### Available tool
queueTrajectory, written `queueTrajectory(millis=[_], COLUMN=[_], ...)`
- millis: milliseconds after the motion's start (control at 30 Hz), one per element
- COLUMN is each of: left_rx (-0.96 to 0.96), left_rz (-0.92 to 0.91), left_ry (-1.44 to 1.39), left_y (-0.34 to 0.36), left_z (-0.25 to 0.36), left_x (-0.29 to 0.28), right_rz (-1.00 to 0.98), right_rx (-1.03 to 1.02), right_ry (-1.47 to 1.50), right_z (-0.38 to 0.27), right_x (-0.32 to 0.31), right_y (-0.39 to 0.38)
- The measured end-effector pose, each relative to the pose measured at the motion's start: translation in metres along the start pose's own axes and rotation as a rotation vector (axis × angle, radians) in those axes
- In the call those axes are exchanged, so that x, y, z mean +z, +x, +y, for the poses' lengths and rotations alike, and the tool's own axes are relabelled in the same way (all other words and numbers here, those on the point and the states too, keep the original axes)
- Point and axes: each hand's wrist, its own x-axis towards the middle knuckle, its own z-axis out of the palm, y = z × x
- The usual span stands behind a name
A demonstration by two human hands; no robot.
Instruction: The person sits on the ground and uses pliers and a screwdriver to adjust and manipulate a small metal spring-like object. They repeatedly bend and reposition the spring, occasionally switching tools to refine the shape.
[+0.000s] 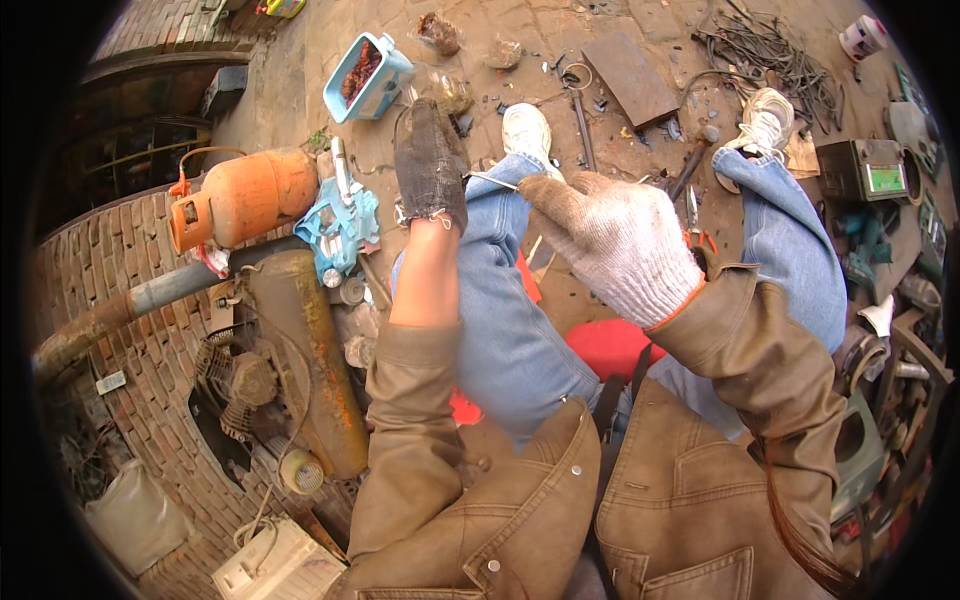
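My right hand (620,235), in a dirty white knit glove, is closed around a thin metal rod (495,181). The rod points left, and its far end reaches the side of my left hand (430,165). That hand wears a dark, worn glove, and its fingers look curled; what they hold, if anything, is hidden. Just beyond it stands a light blue plastic tub (385,85) with reddish-brown scrap (361,72) inside. Both hands are over my left leg, between the tub and my knees.
An orange gas cylinder (255,195) and a crumpled blue plastic bag (335,225) lie at left. Ahead are a flat metal plate (630,78), a hammer (695,155), pliers (697,222) and a heap of cables (775,60). Machine parts crowd the right, near a dark metal box (862,170).
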Motion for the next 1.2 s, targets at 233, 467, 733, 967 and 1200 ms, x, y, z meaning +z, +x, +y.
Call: queueTrajectory(millis=[233, 467, 733, 967, 1200], left_rx=[-0.077, 0.292, 0.023, 0.734, 0.684], left_rz=[0.022, 0.038, -0.035, -0.053, -0.101], left_ry=[-0.009, 0.140, 0.063, 1.125, 1.117], left_y=[-0.022, 0.013, 0.008, -0.011, -0.005], left_z=[0.014, -0.031, -0.025, -0.012, -0.019], left_x=[0.003, -0.010, -0.015, -0.015, -0.014], right_rz=[-0.014, -0.023, -0.036, -0.140, -0.141], right_rx=[0.230, 0.363, 0.128, 0.549, 0.603], right_ry=[0.305, 0.488, 0.108, 0.719, 0.896], right_z=[-0.006, -0.003, -0.004, -0.002, 0.006], right_x=[0.012, 0.019, 0.022, 0.018, 0.024], right_y=[-0.007, -0.009, -0.016, -0.015, -0.014])
